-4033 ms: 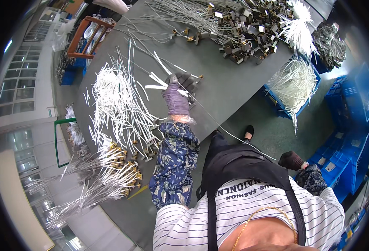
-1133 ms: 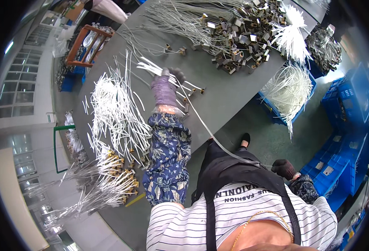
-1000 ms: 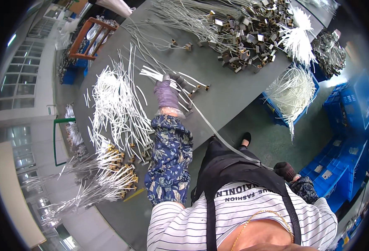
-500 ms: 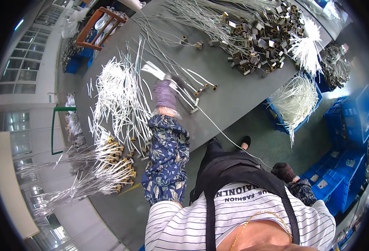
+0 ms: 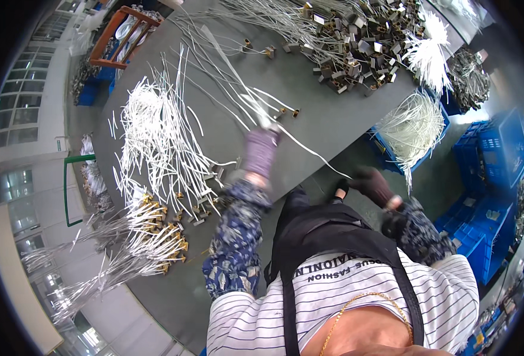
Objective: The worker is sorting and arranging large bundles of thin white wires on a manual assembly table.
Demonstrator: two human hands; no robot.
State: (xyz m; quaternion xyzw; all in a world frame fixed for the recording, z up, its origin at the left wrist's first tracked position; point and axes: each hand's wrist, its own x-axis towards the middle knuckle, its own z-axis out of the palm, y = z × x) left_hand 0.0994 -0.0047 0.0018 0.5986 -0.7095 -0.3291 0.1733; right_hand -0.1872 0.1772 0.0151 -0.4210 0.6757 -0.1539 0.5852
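Note:
My left hand [image 5: 263, 145], in a purple glove, is over the table, closed around a small bunch of white sleeving tubes [image 5: 256, 105]. Their far ends fan out across the tabletop, beside two wires tipped with small brassy parts [image 5: 295, 113]. From the bunch a white wire [image 5: 309, 149] runs out past the table's edge to my right hand [image 5: 373, 186]. That hand wears a dark glove and has its fingers closed at the wire's end, though motion smears them. Left of my left hand lies a spread heap of white-sleeved wires [image 5: 155, 130].
A big pile of metal-ended wires [image 5: 363, 47] covers the table's far right, near a bunch of white tubes [image 5: 431, 56]. Bundled brass-ended wires [image 5: 155, 228] lie at the near left. Beyond the table edge stand a blue crate [image 5: 386, 155] of pale tubes and stacked blue crates [image 5: 472, 222].
My left hand has come nearer and to the right with the white tubes. My right hand has risen from beside my hip toward the table edge, and the wire between them is shorter.

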